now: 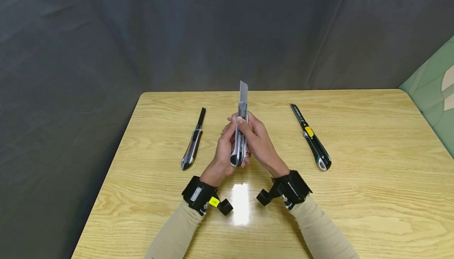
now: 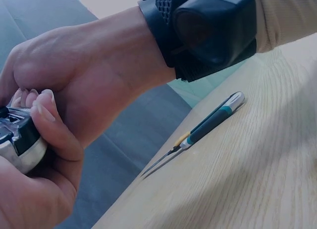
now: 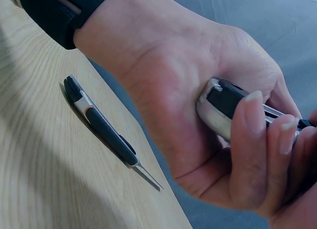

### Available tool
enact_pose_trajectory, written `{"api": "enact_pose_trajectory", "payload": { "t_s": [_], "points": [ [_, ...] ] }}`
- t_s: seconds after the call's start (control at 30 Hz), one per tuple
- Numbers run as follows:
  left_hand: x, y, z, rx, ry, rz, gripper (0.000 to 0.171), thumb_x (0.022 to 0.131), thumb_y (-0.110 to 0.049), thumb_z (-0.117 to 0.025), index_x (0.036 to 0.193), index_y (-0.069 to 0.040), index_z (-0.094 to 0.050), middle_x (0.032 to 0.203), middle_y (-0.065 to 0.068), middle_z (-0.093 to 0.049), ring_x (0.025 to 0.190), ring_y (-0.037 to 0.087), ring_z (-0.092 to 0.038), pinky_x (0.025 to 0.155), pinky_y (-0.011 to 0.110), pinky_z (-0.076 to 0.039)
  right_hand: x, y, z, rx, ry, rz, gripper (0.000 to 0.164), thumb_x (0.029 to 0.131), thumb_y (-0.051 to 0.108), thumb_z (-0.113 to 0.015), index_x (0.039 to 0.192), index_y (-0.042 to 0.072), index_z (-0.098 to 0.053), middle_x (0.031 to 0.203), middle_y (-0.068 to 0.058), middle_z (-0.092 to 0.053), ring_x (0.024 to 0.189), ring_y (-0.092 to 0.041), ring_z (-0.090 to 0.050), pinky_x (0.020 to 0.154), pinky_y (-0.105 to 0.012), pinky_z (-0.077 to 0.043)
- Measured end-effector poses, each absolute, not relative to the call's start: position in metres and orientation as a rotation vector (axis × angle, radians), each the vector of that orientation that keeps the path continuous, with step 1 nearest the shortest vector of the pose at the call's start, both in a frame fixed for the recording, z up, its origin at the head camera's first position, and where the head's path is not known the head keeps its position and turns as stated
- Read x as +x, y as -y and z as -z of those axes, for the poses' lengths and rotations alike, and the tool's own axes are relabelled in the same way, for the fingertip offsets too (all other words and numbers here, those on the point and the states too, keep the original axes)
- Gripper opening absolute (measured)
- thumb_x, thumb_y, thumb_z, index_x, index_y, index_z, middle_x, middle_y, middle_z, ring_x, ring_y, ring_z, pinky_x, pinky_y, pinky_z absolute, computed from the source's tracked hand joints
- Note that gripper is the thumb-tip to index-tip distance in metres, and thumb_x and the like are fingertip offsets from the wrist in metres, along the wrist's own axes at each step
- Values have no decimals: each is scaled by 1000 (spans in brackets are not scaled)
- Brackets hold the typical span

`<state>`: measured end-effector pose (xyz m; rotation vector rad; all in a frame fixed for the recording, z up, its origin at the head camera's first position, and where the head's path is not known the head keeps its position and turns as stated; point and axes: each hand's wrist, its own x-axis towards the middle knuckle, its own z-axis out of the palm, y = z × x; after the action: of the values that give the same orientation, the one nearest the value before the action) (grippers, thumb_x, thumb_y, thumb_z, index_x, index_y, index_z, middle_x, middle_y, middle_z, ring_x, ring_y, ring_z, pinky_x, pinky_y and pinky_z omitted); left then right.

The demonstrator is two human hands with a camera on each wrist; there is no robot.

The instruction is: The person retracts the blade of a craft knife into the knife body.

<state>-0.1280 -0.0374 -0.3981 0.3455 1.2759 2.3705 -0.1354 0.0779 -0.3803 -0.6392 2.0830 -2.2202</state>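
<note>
The left hand [image 1: 222, 148] and right hand [image 1: 261, 140] grip a knife [image 1: 240, 146] between them, mid-frame. Its long axis points up the frame, blade [image 1: 243, 92] topmost.

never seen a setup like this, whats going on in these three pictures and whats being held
There is no machine here: each grip is a person's bare hand. The head view comes from a camera worn on the head, looking forward and down; the other two come from cameras on the wrists, close to the work. The left grip and right grip together hold a silver utility knife, blade out. On the wooden table lie a silver-and-black knife to the left and a dark knife with a yellow slider to the right.
</note>
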Motion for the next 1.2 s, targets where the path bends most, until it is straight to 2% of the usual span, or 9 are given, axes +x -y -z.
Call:
{"api": "enact_pose_trajectory", "payload": {
  "t_s": [0.2,0.43,0.8,1.2],
  "points": [
    [-129,37,399,359,-1265,-2380,54,99,-56,-24,95,-12,-56,51,-2,-58,32,13,-47,25,21,-39,-135,-78,380,-640,-2091,2205,35,102,32,-40,122,8,-54,101,-15,-65,91,-26,-60,87,-34,-50],
    [-128,37,399,372,-1256,-2418,49,99,-54,-25,111,-15,-51,51,-1,-60,31,13,-47,24,22,-39,-135,-79,381,-629,-2093,2186,36,101,33,-41,123,7,-53,103,-14,-65,92,-24,-60,89,-35,-49],
    [-129,38,398,350,-1263,-2383,55,98,-57,-24,99,-12,-56,51,-2,-59,32,12,-47,24,20,-39,-135,-78,380,-691,-2037,2204,35,102,29,-41,125,5,-50,102,-15,-67,94,-26,-60,93,-34,-47],
    [-128,39,398,340,-1268,-2381,58,98,-58,-24,101,-11,-57,51,-3,-60,32,12,-47,25,20,-39,-135,-78,381,-744,-2014,2197,31,102,26,-40,125,8,-49,103,-14,-67,94,-27,-60,91,-31,-48]
  ]
}}
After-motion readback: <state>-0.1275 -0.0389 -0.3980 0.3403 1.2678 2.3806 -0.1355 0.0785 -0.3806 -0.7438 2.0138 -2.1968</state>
